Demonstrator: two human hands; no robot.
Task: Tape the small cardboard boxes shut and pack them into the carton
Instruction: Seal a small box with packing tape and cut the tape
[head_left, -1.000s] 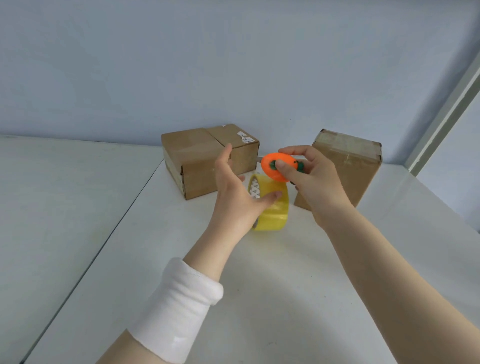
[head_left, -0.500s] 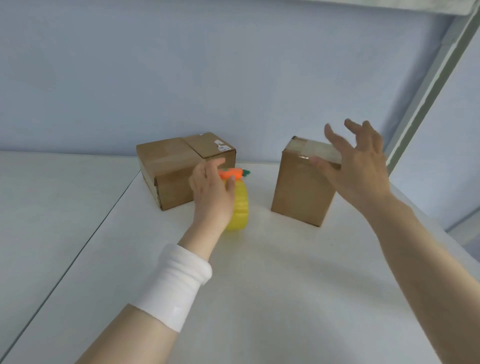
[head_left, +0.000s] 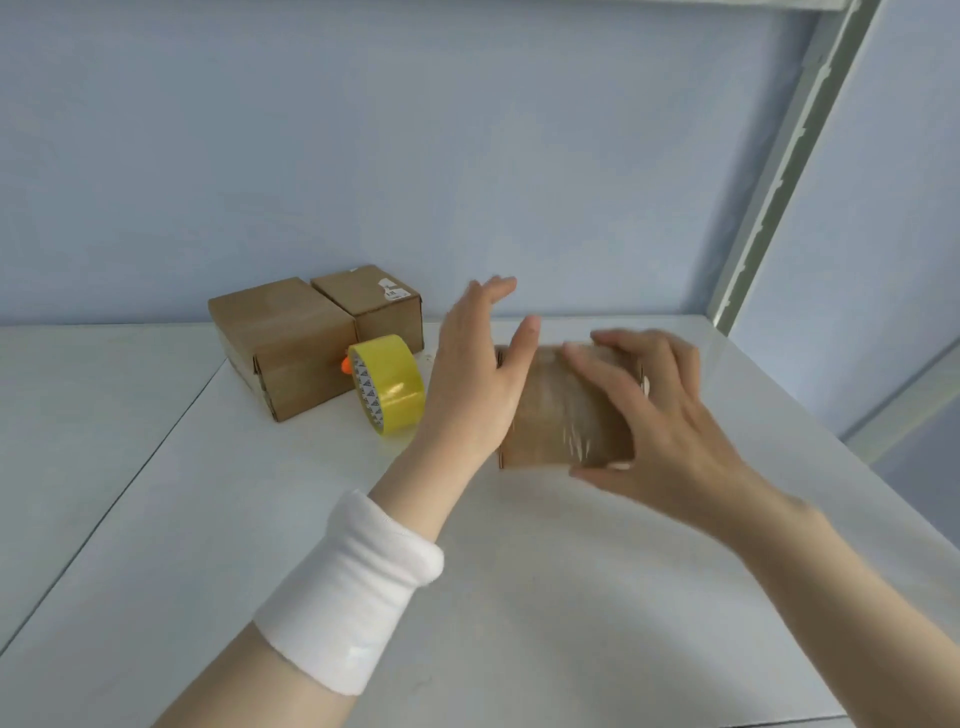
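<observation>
box (head_left: 566, 415) sits between the hands: right hand (head_left: 660, 410) clasps its top, left hand (head_left: 472, 384) flat and open at its left side.

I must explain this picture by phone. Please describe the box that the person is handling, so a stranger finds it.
On the white table, right of the yellow tape roll, is a cardboard box, gripped by the right hand, the left hand open beside it. Unlike the plain box and the labelled box together at the back left, it stands alone, shiny tape across its top.
</observation>
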